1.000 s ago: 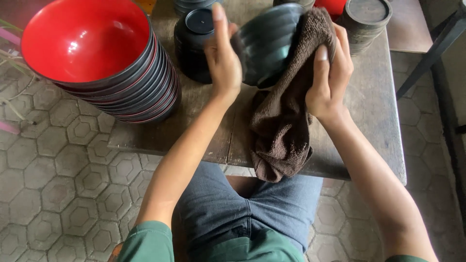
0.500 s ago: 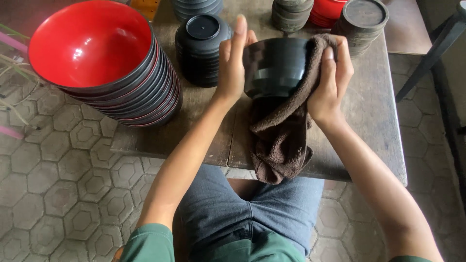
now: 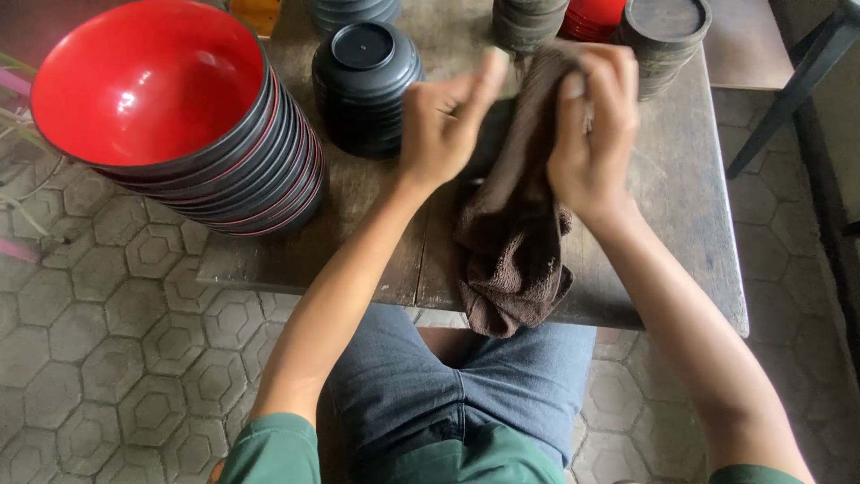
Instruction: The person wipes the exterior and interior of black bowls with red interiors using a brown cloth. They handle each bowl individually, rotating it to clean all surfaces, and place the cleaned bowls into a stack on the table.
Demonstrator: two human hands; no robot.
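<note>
Two hands — left hand [image 3: 441, 125] half-curled | right hand [image 3: 591, 134] gripping brown cloth [image 3: 515, 242]

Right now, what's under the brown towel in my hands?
The brown towel hangs over the wooden table edge. Between the left hand and right hand something dark shows, blurred and mostly covered; I cannot identify it.

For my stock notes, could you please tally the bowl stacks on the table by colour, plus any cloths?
Dark stacks: 4
Big red-lined stack: 1
Small red stack: 1
Cloth: 1
Total: 7
</note>
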